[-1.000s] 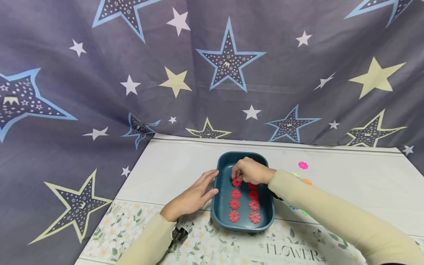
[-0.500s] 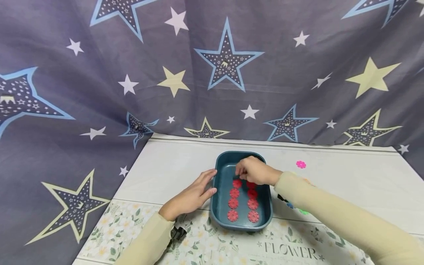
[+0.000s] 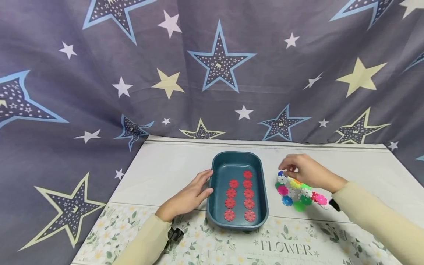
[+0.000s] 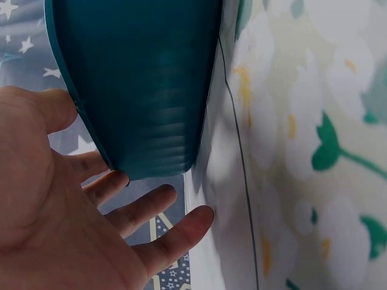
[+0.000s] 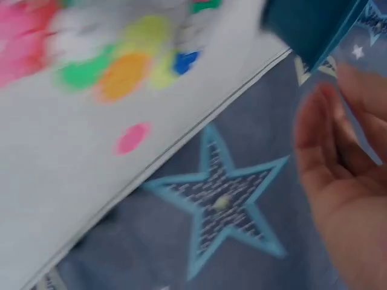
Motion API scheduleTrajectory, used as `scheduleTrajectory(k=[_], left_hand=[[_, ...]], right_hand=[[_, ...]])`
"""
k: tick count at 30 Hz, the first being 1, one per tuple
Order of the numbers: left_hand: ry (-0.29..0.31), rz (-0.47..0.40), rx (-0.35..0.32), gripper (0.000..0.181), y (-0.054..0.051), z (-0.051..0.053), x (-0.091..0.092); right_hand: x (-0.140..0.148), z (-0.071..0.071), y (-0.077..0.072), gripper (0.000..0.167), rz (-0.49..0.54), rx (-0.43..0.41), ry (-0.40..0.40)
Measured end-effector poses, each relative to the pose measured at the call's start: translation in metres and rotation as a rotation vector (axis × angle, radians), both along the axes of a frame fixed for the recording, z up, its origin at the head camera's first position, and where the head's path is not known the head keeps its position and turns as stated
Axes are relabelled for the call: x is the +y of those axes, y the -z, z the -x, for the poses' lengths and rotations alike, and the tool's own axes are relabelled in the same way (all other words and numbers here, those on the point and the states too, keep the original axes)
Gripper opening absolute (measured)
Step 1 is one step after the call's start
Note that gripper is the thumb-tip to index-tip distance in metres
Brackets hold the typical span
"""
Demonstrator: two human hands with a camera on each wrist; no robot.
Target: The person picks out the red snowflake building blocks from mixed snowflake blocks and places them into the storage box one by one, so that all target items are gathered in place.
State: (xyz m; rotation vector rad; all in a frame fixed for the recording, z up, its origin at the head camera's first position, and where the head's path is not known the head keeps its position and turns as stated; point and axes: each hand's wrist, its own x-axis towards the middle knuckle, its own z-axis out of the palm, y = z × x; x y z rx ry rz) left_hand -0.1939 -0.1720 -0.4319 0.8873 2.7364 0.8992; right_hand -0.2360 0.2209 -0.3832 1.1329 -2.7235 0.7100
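My left hand touches the left rim of a dark teal rectangular tray with thumb and fingertips. In the left wrist view its fingers are spread, some against the tray's rim, the others free. Inside the tray lie red notched plastic discs, flower-shaped, in two columns; the right column reaches farther back. My right hand hovers at the back of a pile of mixed-colour flower discs, right of the tray. Its fingers are loosely bent, and nothing shows between them in the blurred right wrist view.
The tray stands on a white and floral tablecloth printed with "FLOWER". A grey star-patterned curtain hangs behind the table and down its left side. A pink disc lies apart near the table's back edge in the right wrist view.
My right hand has left the tray and moved right, over the coloured pile. The red disc it was placing at the left column's back end now lies released. My left hand stays at the rim.
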Motion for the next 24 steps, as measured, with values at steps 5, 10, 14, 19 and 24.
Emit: scheduleTrajectory(k=[5,10,14,19,24], left_hand=[[0.001,-0.014,-0.003,0.063,0.0,-0.002,-0.001],[-0.006,-0.011,-0.007,0.062,-0.001,-0.003,-0.003],[-0.002,-0.016,-0.008,0.063,-0.002,-0.003,-0.003],[0.006,-0.019,-0.004,0.062,-0.002,-0.001,-0.001],[0.01,-0.015,0.007,0.063,0.0,0.0,0.0]], right_hand=[[0.039,-0.016,0.016,0.022,-0.103,-0.132,0.072],[0.064,-0.031,0.038,0.03,-0.16,-0.258,0.206],[0.072,-0.039,0.05,0.03,-0.16,-0.283,0.291],[0.074,-0.042,0.054,0.027,-0.126,-0.295,0.325],[0.075,-0.04,0.055,0.028,-0.097,-0.257,0.31]])
